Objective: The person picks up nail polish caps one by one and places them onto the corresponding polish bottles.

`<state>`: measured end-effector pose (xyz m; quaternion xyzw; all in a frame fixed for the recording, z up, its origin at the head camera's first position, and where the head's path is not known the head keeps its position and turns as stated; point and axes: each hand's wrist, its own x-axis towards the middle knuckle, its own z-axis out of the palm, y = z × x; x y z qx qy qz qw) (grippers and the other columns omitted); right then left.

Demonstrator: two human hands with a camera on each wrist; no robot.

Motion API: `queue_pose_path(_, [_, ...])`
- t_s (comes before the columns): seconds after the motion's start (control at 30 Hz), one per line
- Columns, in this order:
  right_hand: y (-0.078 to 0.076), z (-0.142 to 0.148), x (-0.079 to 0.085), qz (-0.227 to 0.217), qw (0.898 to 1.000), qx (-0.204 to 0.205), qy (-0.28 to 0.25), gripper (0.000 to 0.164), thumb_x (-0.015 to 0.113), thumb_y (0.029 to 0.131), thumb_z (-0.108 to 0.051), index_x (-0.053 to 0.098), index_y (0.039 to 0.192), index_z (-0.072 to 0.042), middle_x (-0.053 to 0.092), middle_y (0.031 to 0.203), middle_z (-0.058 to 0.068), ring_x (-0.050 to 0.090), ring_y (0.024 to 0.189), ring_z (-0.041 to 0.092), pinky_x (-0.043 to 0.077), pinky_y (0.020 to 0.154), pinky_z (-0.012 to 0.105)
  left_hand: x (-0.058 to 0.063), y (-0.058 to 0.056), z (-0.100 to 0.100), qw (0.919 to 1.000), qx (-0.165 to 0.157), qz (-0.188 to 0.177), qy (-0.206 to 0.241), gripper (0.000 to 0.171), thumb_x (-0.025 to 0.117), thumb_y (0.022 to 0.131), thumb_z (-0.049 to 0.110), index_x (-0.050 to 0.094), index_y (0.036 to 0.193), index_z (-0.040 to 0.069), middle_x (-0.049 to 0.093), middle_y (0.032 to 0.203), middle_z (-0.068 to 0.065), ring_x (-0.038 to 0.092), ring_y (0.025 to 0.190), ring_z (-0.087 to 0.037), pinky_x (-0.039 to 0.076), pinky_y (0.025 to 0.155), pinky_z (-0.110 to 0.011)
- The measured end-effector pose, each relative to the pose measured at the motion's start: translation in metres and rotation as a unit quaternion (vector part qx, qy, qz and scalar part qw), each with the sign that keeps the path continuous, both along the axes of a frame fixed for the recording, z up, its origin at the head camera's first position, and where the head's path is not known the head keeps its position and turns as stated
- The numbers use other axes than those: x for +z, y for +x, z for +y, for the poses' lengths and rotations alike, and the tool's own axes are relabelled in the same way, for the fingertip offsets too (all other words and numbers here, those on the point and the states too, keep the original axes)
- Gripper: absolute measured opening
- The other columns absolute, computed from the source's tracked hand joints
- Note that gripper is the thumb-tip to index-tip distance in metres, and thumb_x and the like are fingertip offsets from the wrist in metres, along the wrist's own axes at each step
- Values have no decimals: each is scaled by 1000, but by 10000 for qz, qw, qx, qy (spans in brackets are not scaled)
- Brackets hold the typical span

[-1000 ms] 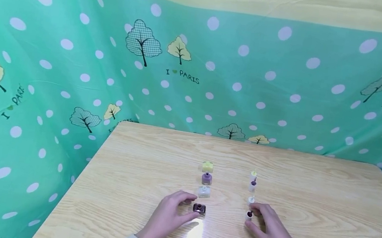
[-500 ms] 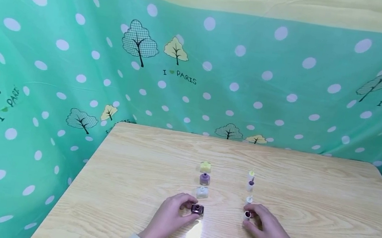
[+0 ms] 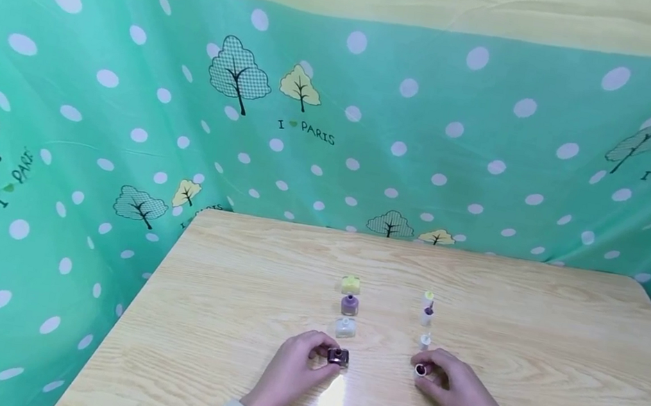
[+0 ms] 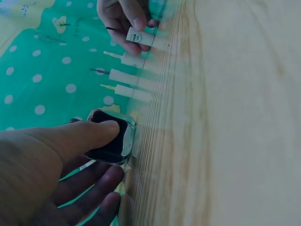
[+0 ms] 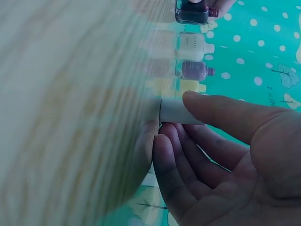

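Note:
My left hand (image 3: 293,371) holds an uncapped dark nail polish bottle (image 3: 338,357) between thumb and fingers. In the left wrist view its thumb lies across the dark bottle (image 4: 113,136), which stands on the table. A white nail polish cap (image 4: 139,37) with a dark brush pointing up is pinched by my right hand (image 3: 457,395). In the right wrist view that cap (image 5: 178,111) has its flat end at the tabletop, with its upper part behind the thumb. Beyond the left hand stand white (image 3: 346,327), purple (image 3: 349,305) and yellow (image 3: 351,285) uncapped bottles in a column.
Past the right hand, several white caps stand brush-up in a matching column: white-brushed (image 3: 425,342), purple-brushed (image 3: 427,316) and yellow-brushed (image 3: 428,298). A wooden table (image 3: 535,318) bears everything. Green dotted cloth (image 3: 307,158) hangs behind and at the left.
My left fingers have closed in on the dark bottle, and my right fingers have closed round the dark-brushed cap. Both things stay in nearly the same spots; the head view shifted slightly.

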<state>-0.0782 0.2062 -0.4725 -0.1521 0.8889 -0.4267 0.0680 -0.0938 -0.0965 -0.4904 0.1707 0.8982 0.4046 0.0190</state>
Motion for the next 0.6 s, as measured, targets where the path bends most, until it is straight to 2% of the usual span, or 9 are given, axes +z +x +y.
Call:
queue_pose_path(0.23, [-1,0,-1,-58,9999,95,-31,13,71,91,-12,70,103,-11,63,97,-4,53,79,-1,49,65,19,-3,1,1,9998,-73,147,99,25,81,81,18,71,104,15,69,94,10,62,84,-3,54,77,-22])
queue_pose_path(0.47, [-1,0,1,10,9999,-131,96,15,71,91,-15,71,104,-9,69,96,-5,60,82,0,54,69,21,-5,0,1,9992,-47,-33,386,26,82,80,20,72,104,16,69,92,10,61,82,-4,53,75,-21])
queue_pose_path(0.6, [1,1,5,-127,9995,-224,167,17,69,93,-19,71,107,-9,70,95,-5,63,83,2,55,71,22,-3,-1,2,9987,1,-106,499,27,82,80,22,72,104,15,69,91,10,61,79,-5,53,72,-21])
